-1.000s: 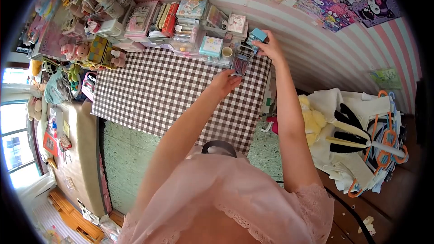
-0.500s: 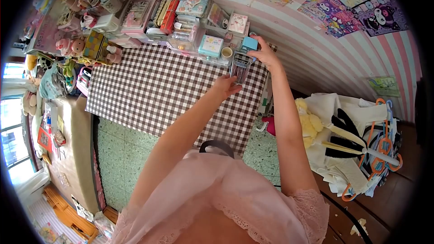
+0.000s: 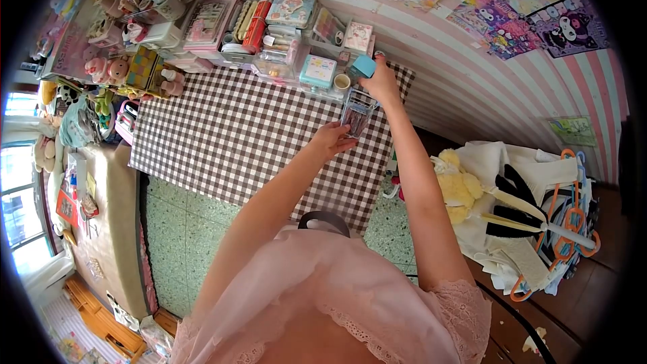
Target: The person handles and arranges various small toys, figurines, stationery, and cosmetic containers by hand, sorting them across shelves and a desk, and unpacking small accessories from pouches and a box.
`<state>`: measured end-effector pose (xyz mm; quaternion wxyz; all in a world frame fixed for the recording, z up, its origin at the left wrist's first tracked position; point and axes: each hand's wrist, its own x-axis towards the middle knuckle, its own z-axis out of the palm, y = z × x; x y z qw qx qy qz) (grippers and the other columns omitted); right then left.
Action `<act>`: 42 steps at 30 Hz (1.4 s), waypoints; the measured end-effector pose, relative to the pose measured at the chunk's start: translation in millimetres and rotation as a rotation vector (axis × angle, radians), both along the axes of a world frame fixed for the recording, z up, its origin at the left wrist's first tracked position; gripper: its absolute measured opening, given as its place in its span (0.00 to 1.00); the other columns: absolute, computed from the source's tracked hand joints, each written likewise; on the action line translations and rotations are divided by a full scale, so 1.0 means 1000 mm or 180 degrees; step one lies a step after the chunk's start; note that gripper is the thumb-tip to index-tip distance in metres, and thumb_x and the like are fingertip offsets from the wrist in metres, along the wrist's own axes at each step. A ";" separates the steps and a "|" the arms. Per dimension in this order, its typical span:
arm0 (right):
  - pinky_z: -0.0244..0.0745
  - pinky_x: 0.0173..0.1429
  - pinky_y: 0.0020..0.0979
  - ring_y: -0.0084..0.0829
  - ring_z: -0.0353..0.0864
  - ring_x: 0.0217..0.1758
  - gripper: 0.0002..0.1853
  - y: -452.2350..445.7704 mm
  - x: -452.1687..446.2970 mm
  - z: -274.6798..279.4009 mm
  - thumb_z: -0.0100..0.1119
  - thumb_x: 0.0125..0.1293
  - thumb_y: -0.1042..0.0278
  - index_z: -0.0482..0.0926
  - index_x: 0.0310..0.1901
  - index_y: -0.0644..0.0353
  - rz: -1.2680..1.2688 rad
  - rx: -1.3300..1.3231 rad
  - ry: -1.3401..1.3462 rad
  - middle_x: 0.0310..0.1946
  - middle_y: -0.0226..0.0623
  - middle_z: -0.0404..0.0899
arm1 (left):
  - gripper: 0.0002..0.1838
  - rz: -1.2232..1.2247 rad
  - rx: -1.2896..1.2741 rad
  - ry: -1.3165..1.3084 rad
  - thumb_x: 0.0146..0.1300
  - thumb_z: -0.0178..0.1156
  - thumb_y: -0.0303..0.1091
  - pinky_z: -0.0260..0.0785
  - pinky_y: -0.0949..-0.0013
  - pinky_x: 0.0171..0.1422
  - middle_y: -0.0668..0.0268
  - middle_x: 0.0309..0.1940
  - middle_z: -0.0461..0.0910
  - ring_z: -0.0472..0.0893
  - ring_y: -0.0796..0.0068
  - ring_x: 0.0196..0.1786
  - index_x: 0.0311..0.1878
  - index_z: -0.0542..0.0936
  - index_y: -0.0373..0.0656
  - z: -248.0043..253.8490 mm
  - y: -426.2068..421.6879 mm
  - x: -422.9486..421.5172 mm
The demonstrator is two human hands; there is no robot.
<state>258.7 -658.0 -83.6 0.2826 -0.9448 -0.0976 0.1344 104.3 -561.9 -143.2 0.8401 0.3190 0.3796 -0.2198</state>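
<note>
My left hand (image 3: 331,140) holds the near end of a clear container (image 3: 357,114) with dark, thin items inside, over the right part of the checkered table (image 3: 249,135). Beyond it, my right hand (image 3: 381,81) grips a small light-blue box (image 3: 364,66) by its right side. The box is just past the container's far end, apart from it. A round cream-coloured roll (image 3: 342,82) and a white-and-teal box (image 3: 317,71) stand to the left of my right hand.
Clear organizers (image 3: 275,66) and notebooks line the table's back edge below a striped wall. Small plush figures (image 3: 108,67) stand at the left. Right of the table are a yellow plush (image 3: 458,185), clothes and orange hangers (image 3: 573,212).
The clear container has come nearer to me with my left hand. My right hand and the light-blue box have moved left, away from the container's far end.
</note>
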 end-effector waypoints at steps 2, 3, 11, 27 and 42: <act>0.73 0.49 0.38 0.49 0.78 0.46 0.41 0.005 -0.005 0.006 0.69 0.44 0.65 0.60 0.59 0.71 -0.0016 -0.0065 -0.0053 0.41 0.57 0.77 | 0.29 0.0029 0.0055 0.0040 0.64 0.54 0.29 0.75 0.60 0.53 0.54 0.48 0.71 0.77 0.57 0.49 0.65 0.55 0.38 0.003 0.000 -0.001; 0.74 0.47 0.39 0.50 0.79 0.44 0.40 0.007 -0.006 0.008 0.69 0.44 0.65 0.60 0.58 0.72 -0.0035 -0.0130 -0.0106 0.39 0.57 0.78 | 0.29 0.0022 0.0058 0.0055 0.64 0.54 0.29 0.75 0.60 0.53 0.55 0.48 0.71 0.77 0.57 0.49 0.65 0.55 0.38 0.005 0.000 -0.001; 0.74 0.47 0.40 0.50 0.79 0.45 0.34 -0.002 0.005 0.002 0.70 0.43 0.66 0.66 0.51 0.73 0.0249 0.0026 -0.0203 0.39 0.58 0.78 | 0.26 0.0008 -0.0001 -0.0017 0.63 0.55 0.29 0.75 0.60 0.53 0.56 0.48 0.72 0.77 0.57 0.48 0.63 0.58 0.38 0.000 0.001 -0.001; 0.70 0.54 0.36 0.46 0.75 0.52 0.42 -0.010 0.008 0.006 0.67 0.41 0.60 0.62 0.58 0.72 0.0424 0.0002 0.0103 0.49 0.56 0.73 | 0.16 -0.0099 0.0162 0.0009 0.57 0.55 0.28 0.66 0.50 0.56 0.63 0.46 0.71 0.71 0.62 0.50 0.49 0.71 0.44 0.005 0.018 0.018; 0.76 0.45 0.28 0.30 0.79 0.41 0.32 -0.033 0.027 -0.019 0.68 0.47 0.64 0.68 0.55 0.64 0.0223 0.1966 0.2135 0.43 0.41 0.78 | 0.32 0.0978 0.1845 -0.0222 0.55 0.52 0.22 0.68 0.63 0.49 0.67 0.51 0.67 0.69 0.73 0.47 0.64 0.56 0.49 0.005 0.056 0.039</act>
